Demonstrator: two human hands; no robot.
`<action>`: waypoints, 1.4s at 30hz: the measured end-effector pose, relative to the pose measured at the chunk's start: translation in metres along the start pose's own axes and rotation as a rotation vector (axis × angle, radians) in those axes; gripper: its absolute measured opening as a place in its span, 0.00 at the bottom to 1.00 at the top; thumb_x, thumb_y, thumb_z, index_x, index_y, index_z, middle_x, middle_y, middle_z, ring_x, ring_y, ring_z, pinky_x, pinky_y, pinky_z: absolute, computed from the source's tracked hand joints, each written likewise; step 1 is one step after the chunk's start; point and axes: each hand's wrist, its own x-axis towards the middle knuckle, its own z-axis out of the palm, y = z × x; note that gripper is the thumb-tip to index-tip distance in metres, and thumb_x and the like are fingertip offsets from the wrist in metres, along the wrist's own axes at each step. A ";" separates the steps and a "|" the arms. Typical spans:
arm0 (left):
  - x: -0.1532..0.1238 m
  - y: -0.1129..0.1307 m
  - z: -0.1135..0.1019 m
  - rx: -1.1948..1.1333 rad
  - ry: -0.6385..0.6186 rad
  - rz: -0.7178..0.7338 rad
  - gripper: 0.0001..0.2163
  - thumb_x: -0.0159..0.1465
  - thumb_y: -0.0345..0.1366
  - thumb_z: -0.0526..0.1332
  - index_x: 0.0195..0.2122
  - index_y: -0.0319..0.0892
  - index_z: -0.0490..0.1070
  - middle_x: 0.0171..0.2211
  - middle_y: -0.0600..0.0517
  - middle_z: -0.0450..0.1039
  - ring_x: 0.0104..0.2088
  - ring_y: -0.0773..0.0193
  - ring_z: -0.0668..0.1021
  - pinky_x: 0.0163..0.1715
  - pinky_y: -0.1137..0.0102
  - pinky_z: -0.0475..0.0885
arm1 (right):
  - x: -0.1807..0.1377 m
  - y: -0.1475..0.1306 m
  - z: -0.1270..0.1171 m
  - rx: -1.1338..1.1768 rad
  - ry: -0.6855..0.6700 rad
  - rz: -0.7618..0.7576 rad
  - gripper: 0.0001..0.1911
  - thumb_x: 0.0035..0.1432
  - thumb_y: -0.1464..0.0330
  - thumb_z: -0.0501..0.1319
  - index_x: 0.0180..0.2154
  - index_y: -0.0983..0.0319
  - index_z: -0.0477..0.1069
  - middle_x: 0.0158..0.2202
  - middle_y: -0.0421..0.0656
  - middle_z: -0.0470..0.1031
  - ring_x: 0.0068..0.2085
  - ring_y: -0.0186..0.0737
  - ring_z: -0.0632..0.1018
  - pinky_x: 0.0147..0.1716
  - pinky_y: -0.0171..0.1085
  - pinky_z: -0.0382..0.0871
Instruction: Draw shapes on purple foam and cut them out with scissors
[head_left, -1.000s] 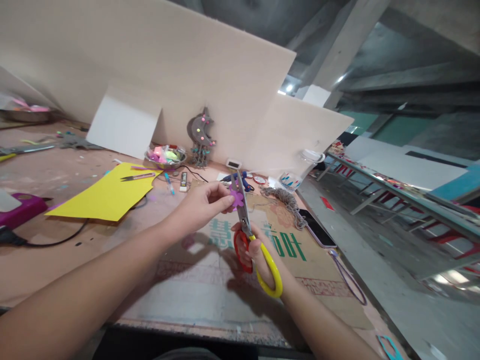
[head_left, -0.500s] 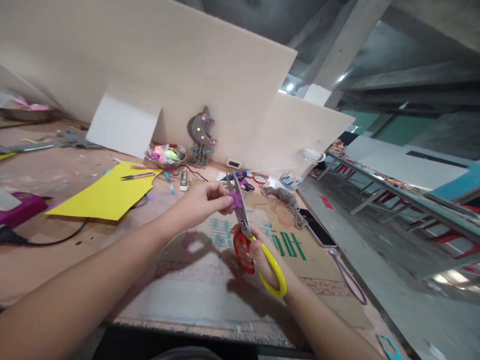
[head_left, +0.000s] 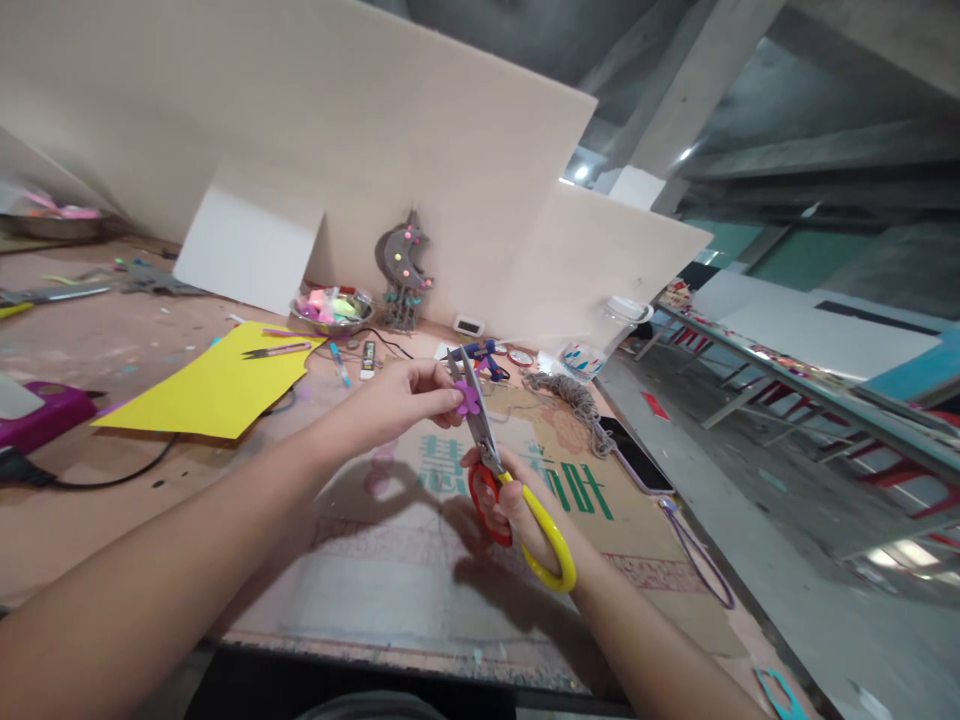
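Note:
Between the thumb and fingers of my left hand point(head_left: 426, 396) is a small purple flower cutout point(head_left: 469, 398), pinched at its left side. My right hand point(head_left: 517, 497) grips a pair of scissors point(head_left: 485, 440) with one red and one yellow handle loop. The blades point up and away, slightly parted, with the flower lying at them. Whether the blades are biting into a petal I cannot tell. Both hands are raised over a brown board point(head_left: 637, 540) printed with green characters.
Yellow paper point(head_left: 202, 390) with a slim pointed tool lies left, near a purple device point(head_left: 49, 418). Behind stand a bowl of colourful pieces point(head_left: 334, 308), a moon ornament point(head_left: 405, 262) and a glue gun point(head_left: 469, 351). Grey yarn point(head_left: 574, 402) and a phone point(head_left: 636, 455) lie right, by the table edge.
The flower and my left fingers have shifted very slightly left. The scissors have tilted a little, blade tips moving left; both hands keep their holds.

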 end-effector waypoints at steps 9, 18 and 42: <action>0.002 -0.003 -0.001 0.049 -0.002 -0.011 0.08 0.57 0.37 0.67 0.27 0.40 0.72 0.25 0.52 0.79 0.29 0.66 0.79 0.35 0.70 0.73 | 0.002 -0.006 0.005 0.002 0.049 0.042 0.34 0.58 0.37 0.57 0.48 0.59 0.65 0.24 0.31 0.52 0.20 0.28 0.53 0.18 0.30 0.49; 0.000 -0.001 0.001 0.044 0.008 -0.001 0.08 0.56 0.37 0.67 0.26 0.40 0.71 0.25 0.52 0.78 0.29 0.65 0.79 0.34 0.69 0.73 | 0.002 -0.003 0.010 0.018 0.086 0.009 0.33 0.59 0.38 0.58 0.48 0.60 0.65 0.25 0.31 0.53 0.19 0.26 0.52 0.16 0.29 0.48; 0.001 -0.001 -0.003 0.086 0.026 0.013 0.08 0.57 0.39 0.67 0.27 0.41 0.71 0.26 0.52 0.78 0.30 0.64 0.79 0.36 0.68 0.73 | 0.002 0.000 0.009 -0.017 0.123 0.034 0.34 0.58 0.38 0.58 0.48 0.60 0.65 0.27 0.33 0.55 0.21 0.27 0.53 0.16 0.30 0.48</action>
